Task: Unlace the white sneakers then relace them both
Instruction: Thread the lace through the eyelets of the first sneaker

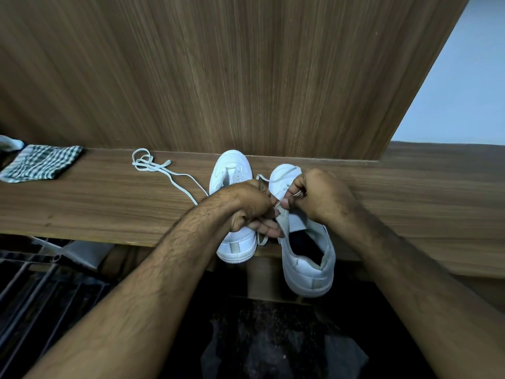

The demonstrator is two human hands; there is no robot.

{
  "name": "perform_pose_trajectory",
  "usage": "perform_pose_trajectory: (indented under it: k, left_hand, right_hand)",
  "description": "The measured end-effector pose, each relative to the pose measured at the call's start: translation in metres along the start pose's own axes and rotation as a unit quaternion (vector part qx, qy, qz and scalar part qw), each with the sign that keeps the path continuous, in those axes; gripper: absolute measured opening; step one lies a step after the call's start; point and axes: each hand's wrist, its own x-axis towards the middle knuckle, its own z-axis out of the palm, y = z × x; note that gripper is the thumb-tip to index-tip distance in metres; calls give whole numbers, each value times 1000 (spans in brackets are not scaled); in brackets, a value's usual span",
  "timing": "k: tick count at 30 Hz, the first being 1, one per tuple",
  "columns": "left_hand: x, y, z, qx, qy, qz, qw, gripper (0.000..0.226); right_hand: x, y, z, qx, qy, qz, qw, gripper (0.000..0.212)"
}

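I see my left hand (250,206) and right hand (318,195) both pinching the lace (262,239) on the right sneaker (308,258), heel overhanging the wooden shelf (109,203). The left sneaker (232,170) sits laceless beside a loose lace (153,165).

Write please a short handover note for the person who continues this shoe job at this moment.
Left hand and right hand: both pinch the lace at the right sneaker, whose heel hangs over the shelf edge.
Left sneaker: stands beside it, apparently with no lace.
Loose lace: lies on the shelf, left of the shoes.
Done: one lace is out.
Left: finish the right sneaker's lace, then thread the loose lace into the left sneaker.
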Motion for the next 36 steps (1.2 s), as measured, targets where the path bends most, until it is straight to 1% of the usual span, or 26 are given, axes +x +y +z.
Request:
perform_pose_trajectory:
  k: [5,6,8,10,11,13,15,19,22,26,28,31,33,34,36]
  left_hand:
    - [-1,0,-3,-2,-34,-5,999,13]
    - [-1,0,-4,-1,-47,-5,999,13]
    - [0,-1,-8,-10,-64,0,998,22]
    - [1,-3,-11,-6,-57,9,998,29]
    - [1,-4,-10,6,-45,16,999,29]
    - [3,-5,-4,47,-19,39,998,25]
    - [6,-6,3,89,1,61,994,21]
    - [10,-6,10,122,4,75,990,19]
    - [8,-5,3,100,14,70,992,21]
    - [7,-4,-5,62,62,99,991,23]
    - [7,-3,-9,59,81,122,987,26]
    - [3,1,-17,47,81,137,986,27]
    - [-1,3,-20,31,73,138,987,24]
    - [-3,4,-19,27,70,136,988,23]
    - [-7,5,-16,18,66,134,989,20]
  right_hand:
    - [-3,0,-1,-12,13,-5,1000,22]
    - [-4,0,-2,-16,10,0,1000,21]
    - [-2,1,-4,0,-6,9,1000,18]
    - [1,4,-5,23,-26,-3,999,17]
    - [1,5,-7,29,-40,-16,999,15]
    - [0,8,-11,28,-71,-42,996,8]
    - [-3,12,-15,20,-81,-51,995,1]
    - [-1,20,-15,-1,-37,-30,999,11]
    - [4,23,-16,-62,-26,-8,998,26]
    - [2,25,-22,-64,-19,-24,997,50]
    - [3,28,-23,-30,5,-27,999,59]
    - [3,29,-29,49,79,-48,995,65]
    - [1,26,-34,115,116,-41,986,65]
    - [0,23,-37,183,128,-36,974,67]
    - [-2,16,-42,347,129,-54,927,67]
